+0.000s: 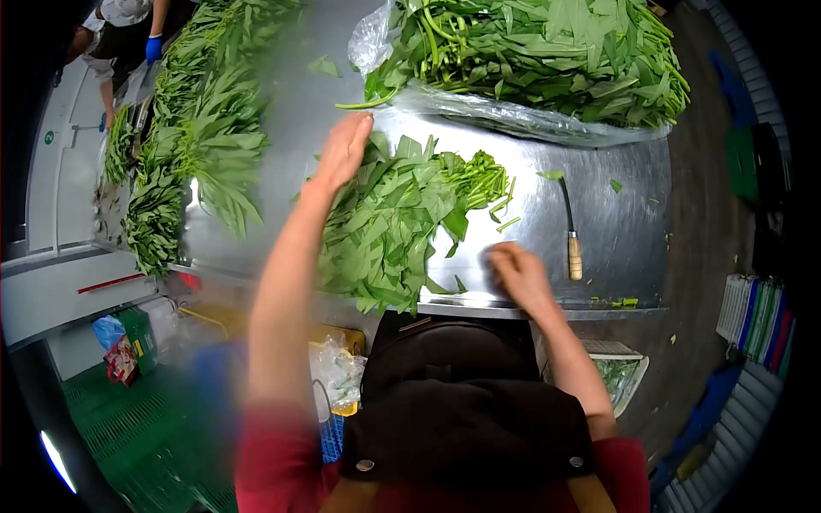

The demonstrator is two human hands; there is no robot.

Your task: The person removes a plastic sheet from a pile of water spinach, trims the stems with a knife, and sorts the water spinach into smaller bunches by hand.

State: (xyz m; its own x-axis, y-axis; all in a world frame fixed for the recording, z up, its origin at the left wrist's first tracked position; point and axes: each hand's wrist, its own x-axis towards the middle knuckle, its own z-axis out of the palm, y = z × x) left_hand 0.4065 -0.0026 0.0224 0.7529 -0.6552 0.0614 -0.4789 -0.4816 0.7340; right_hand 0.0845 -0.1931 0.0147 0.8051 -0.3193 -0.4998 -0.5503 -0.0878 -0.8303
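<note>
A bunch of leafy greens [385, 222] lies on the metal table [616, 197], its cut stems pointing right. My left hand [346, 150] is at the upper left edge of this bunch, fingers together and stretched forward; whether it holds a leaf is hidden. My right hand [516, 272] is near the table's front edge, below the stem ends and apart from them, its fingers curled and blurred. To its right lies a sickle-like knife [575, 252] with a wooden handle, its dark blade pointing away. Behind the bunch, a large heap of greens [547, 60] rests on clear plastic.
Long rows of greens [205, 128] line the table's left side. A co-worker [120, 34] with a blue glove stands at the upper left. Below the front edge are a white crate [631, 389] at right and plastic bags [338, 372] at left.
</note>
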